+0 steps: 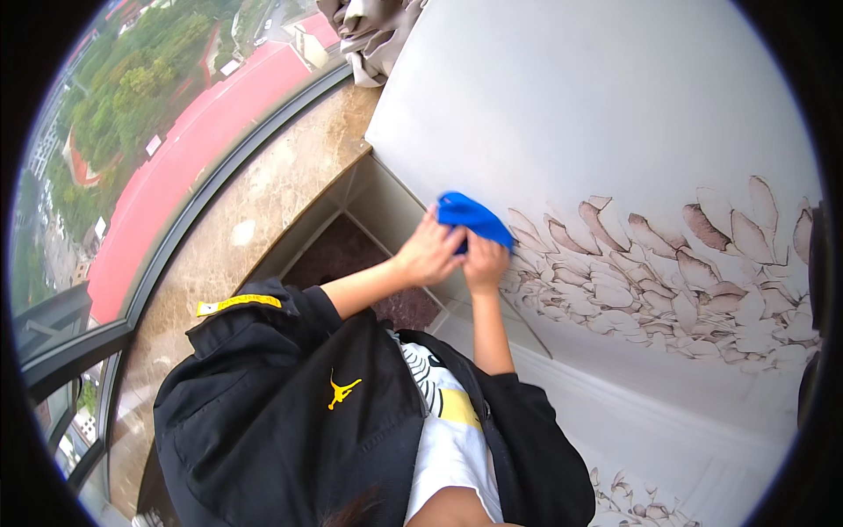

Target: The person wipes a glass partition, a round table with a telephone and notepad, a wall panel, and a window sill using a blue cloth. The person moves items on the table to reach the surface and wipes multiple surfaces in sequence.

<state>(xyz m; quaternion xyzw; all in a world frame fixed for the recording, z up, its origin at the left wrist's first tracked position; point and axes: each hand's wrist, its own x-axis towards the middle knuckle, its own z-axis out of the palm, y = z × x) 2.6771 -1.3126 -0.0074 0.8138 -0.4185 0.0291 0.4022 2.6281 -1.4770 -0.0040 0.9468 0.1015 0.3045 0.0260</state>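
A bright blue cloth (475,217) is bunched between my two hands, a little above the middle of the view. My left hand (431,250) holds its left side, with the fingertips at the upper left edge. Close beside it, my right hand (487,260) grips the lower right part of the cloth in curled fingers. Both hands are in front of the tiled side below the window ledge, near a white wall (579,85). Whether the cloth touches the wall cannot be told.
A curved brown marble windowsill (244,230) runs along the left, beside a dark-framed window (224,128). Gathered grey-beige curtain fabric (379,39) hangs at the top. Relief-like flowers (658,283) decorate the wall on the right. Dark reddish floor (342,247) shows below my forearms.
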